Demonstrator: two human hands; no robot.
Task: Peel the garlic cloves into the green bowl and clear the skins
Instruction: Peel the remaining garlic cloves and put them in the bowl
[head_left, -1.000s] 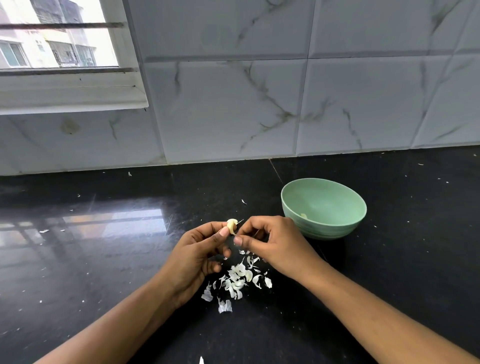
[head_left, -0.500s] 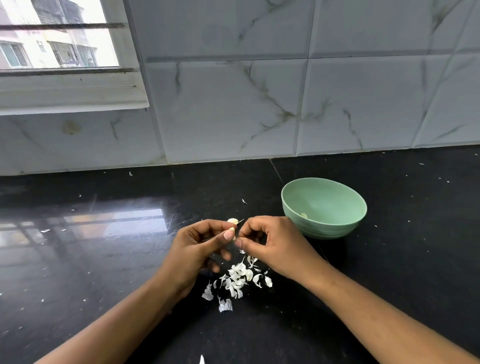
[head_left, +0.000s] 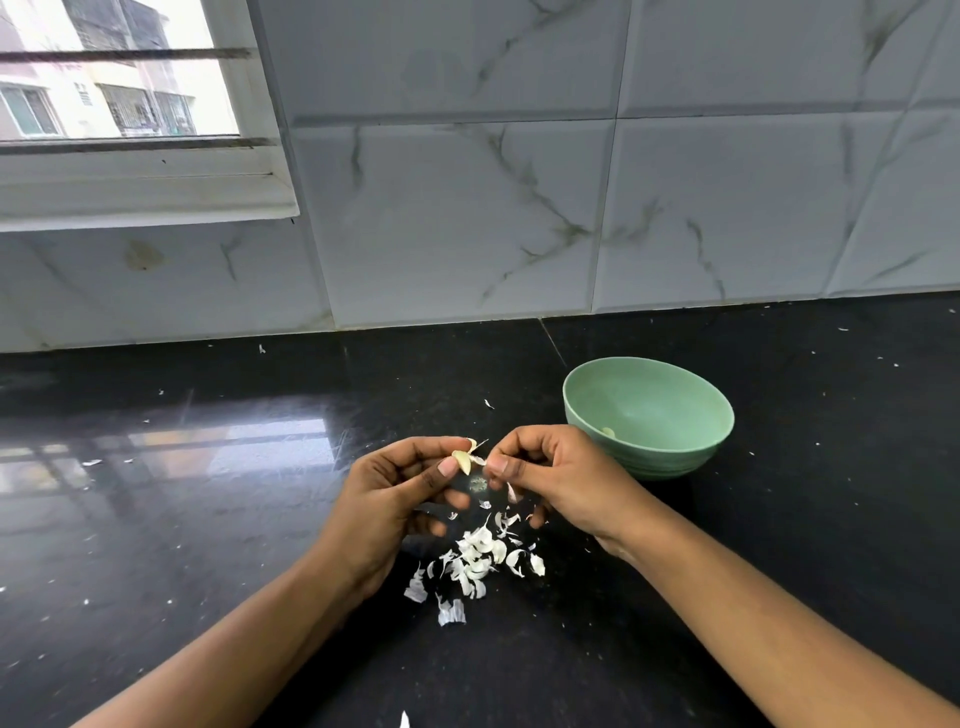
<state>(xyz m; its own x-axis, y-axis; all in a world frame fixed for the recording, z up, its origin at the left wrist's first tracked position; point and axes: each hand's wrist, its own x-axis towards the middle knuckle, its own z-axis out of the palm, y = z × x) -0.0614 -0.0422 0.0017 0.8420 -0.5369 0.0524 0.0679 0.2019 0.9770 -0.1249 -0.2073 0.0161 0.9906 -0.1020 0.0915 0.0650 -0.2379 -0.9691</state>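
The left hand (head_left: 389, 499) is pinching a garlic clove (head_left: 461, 460) between thumb and bent forefinger, its other fingers hanging loosely curled beneath. The right hand (head_left: 561, 483) is holding thumb and forefinger tip to tip on a flap of skin (head_left: 478, 460) standing off the clove's right side, with its remaining fingers curled under. Both hands are hovering above the black countertop (head_left: 208, 519), with the pile of skins (head_left: 478, 561) lying directly below them. The green bowl (head_left: 670, 462) is sitting just beyond the right hand, one peeled clove (head_left: 608, 432) resting inside, and open counter is stretching left and back to the tiled wall (head_left: 467, 218).
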